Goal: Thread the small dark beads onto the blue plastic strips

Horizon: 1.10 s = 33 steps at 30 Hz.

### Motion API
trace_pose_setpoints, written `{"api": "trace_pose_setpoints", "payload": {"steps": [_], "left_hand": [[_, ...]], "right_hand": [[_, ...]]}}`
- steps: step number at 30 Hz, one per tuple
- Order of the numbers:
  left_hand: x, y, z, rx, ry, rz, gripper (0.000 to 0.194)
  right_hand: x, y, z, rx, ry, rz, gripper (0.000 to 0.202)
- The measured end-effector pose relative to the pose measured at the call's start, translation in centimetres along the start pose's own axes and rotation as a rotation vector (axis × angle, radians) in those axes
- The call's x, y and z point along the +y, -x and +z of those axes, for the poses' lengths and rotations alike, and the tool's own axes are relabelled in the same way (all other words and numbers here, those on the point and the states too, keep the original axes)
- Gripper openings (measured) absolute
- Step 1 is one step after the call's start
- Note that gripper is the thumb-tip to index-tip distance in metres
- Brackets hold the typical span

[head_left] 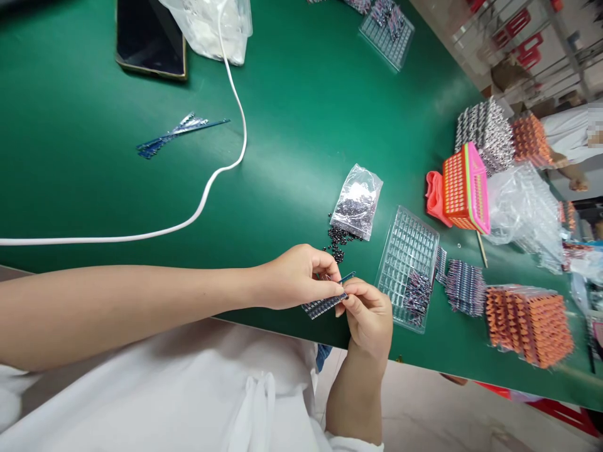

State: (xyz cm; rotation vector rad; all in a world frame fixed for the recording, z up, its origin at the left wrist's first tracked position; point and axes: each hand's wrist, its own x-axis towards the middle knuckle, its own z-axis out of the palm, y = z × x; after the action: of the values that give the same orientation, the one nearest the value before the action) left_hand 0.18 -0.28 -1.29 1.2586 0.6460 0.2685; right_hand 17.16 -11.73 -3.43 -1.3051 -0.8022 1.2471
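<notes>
Between my two hands, over the table's near edge, is a dark panel of small circuit boards (325, 306), marked off in a grid. My left hand (301, 277) is closed, thumb and fingers pinched over the panel's upper side, covering part of it. A thin blue strip (347, 277) sticks out past the left fingertips. My right hand (370, 314) is closed too, thumb and forefinger pinching the panel's right end; a tiny dark bit shows there, too small to name. Just beyond the hands lies a loose pile of small black bead-like parts (337, 242), beside a clear plastic bag (357, 204) of them.
Right of my hands lies a clear compartment tray (400, 251) with small wired parts. Beyond are wired boards (465, 287), orange stacks (530, 325) and a basket (459, 188). A white cable (207, 188), blue strips (174, 133) and a phone (151, 34) lie left. Another person (572, 135) is far right.
</notes>
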Motion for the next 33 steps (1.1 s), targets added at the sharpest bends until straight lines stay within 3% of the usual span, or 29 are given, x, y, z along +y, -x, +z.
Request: {"api": "trace_pose_setpoints", "payload": {"steps": [33], "left_hand": [[0.00,0.07,0.04,-0.031,-0.152,0.015,0.017]], "right_hand": [[0.39,-0.38,-0.46,-0.032,0.009,0.117,0.013]]}}
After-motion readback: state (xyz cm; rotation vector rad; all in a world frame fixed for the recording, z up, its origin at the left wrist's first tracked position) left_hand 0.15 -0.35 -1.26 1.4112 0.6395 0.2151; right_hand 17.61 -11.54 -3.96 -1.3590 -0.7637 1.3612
